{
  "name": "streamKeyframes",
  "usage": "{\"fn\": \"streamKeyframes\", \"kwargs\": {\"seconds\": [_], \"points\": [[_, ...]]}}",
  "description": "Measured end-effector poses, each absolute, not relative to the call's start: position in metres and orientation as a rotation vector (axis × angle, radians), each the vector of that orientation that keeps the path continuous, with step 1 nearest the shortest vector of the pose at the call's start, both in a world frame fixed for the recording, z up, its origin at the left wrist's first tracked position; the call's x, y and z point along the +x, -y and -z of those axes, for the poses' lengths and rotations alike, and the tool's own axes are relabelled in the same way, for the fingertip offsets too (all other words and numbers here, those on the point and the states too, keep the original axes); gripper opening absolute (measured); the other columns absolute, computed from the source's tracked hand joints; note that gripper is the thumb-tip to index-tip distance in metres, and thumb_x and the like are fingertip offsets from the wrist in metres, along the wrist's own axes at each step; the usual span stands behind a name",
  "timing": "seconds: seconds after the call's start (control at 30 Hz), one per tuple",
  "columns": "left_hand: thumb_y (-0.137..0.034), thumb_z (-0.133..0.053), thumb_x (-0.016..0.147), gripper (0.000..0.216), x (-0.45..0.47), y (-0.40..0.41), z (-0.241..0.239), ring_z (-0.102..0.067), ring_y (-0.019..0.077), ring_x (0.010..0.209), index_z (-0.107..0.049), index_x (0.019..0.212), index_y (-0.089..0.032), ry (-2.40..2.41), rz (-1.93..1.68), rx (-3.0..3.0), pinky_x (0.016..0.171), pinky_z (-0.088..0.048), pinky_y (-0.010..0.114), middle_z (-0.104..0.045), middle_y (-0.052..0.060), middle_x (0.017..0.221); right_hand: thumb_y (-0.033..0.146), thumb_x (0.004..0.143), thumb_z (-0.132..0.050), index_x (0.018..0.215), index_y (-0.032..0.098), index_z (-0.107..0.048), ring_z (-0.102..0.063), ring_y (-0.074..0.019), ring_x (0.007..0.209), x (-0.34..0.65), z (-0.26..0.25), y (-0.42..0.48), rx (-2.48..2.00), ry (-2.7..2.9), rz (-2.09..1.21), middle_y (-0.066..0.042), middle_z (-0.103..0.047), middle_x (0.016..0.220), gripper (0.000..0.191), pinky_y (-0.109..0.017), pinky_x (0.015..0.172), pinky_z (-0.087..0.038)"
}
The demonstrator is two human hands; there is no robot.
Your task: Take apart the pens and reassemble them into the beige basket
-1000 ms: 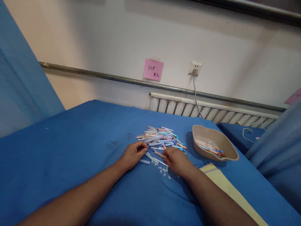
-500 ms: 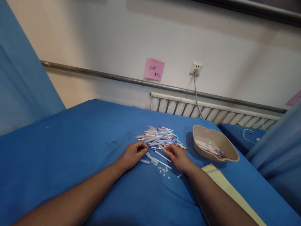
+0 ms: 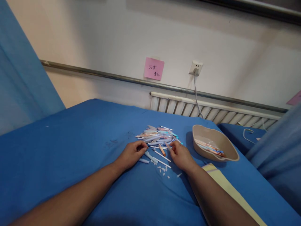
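Note:
Pens and pen parts lie in a loose pile [image 3: 155, 135] on the blue cloth. At its near left edge my left hand [image 3: 133, 153] is closed in a pinch; anything between its fingertips is too small to make out. On the right, my right hand [image 3: 181, 155] pinches a slim, pale pinkish pen part [image 3: 167, 145] over the pile's near edge. Between the hands lies a short orange pen barrel [image 3: 162, 150]. Nearer to me are thin white refill tubes [image 3: 162, 161], a pale blue pen barrel [image 3: 150, 157] and several small white tips [image 3: 163, 169].
To the right stands a beige basin [image 3: 231, 153] with several orange and blue pens in it. A yellow cloth [image 3: 223, 180] lies under my right forearm. The blue cloth [image 3: 77, 135] covers the surface. Behind are a radiator [image 3: 174, 105] and a plugged-in cord [image 3: 196, 91].
My right hand has let go of the orange pen barrel, which now lies between the hands. It has shifted slightly right and pinches a paler part. My left hand has hardly moved.

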State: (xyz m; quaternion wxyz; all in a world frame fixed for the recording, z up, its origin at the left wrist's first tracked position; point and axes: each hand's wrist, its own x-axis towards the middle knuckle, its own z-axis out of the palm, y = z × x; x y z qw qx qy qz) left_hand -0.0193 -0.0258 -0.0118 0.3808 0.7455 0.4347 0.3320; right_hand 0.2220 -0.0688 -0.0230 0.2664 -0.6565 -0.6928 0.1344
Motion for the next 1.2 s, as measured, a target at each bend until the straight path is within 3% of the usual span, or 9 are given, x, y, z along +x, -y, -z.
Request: {"fn": "streamKeyframes", "kwargs": {"seconds": [0.17,0.43,0.77,0.9,1.1,1.2], "points": [[-0.033,-0.054,0.076,0.020,-0.021,0.023,0.011,-0.055,0.0150,0.067,-0.062,0.085,-0.017,-1.154,-0.871,1.926,0.061,-0.042,0.023,-0.062,0.000,0.075,0.026,0.083,-0.051,0.098,0.018,-0.055,-0.056,-0.0185,0.088,0.216,0.013,0.076,-1.773,1.968,-0.231,-0.008,-0.062,0.096,0.017,-0.026,0.074,-0.037],[-0.025,-0.050,0.079,0.016,-0.017,0.035,0.008,-0.055,0.0140,0.070,-0.063,0.087,-0.019,-1.054,-0.794,2.156,0.064,-0.040,0.022,-0.063,0.000,0.078,0.017,0.081,-0.051,0.094,0.019,-0.057,-0.056,-0.0187,0.090,0.196,-0.001,0.089,-1.688,2.309,-0.317,-0.006,-0.064,0.095,0.015,-0.025,0.075,-0.035],[-0.022,-0.049,0.079,0.018,-0.014,0.039,0.004,-0.057,0.0152,0.075,-0.065,0.087,-0.019,-1.043,-0.771,2.174,0.069,-0.042,0.023,-0.065,0.001,0.081,0.007,0.080,-0.040,0.109,0.018,-0.051,-0.056,-0.0197,0.094,0.200,-0.001,0.089,-1.693,2.396,-0.243,-0.010,-0.063,0.101,0.033,-0.026,0.079,-0.035],[-0.025,-0.048,0.080,0.018,-0.015,0.037,0.007,-0.056,0.0146,0.071,-0.064,0.086,-0.018,-1.064,-0.771,2.157,0.065,-0.042,0.022,-0.063,0.000,0.078,0.009,0.085,-0.037,0.107,0.017,-0.050,-0.058,-0.0178,0.091,0.198,-0.005,0.090,-1.713,2.322,-0.335,-0.010,-0.062,0.104,0.027,-0.024,0.073,-0.036],[-0.027,-0.049,0.080,0.018,-0.013,0.034,0.010,-0.055,0.0140,0.069,-0.064,0.085,-0.018,-1.086,-0.767,2.127,0.063,-0.041,0.021,-0.063,0.000,0.076,0.026,0.091,-0.034,0.106,0.019,-0.049,-0.063,-0.0208,0.078,0.187,-0.010,0.091,-1.863,2.222,-0.200,-0.007,-0.067,0.085,0.022,-0.027,0.063,-0.035],[-0.025,-0.048,0.079,0.018,-0.012,0.034,0.010,-0.054,0.0137,0.068,-0.064,0.085,-0.018,-1.087,-0.769,2.133,0.062,-0.040,0.021,-0.062,0.000,0.076,0.031,0.090,-0.038,0.105,0.021,-0.053,-0.063,-0.0209,0.082,0.184,-0.004,0.087,-1.863,2.247,-0.162,-0.006,-0.068,0.091,0.024,-0.027,0.064,-0.036]]}}
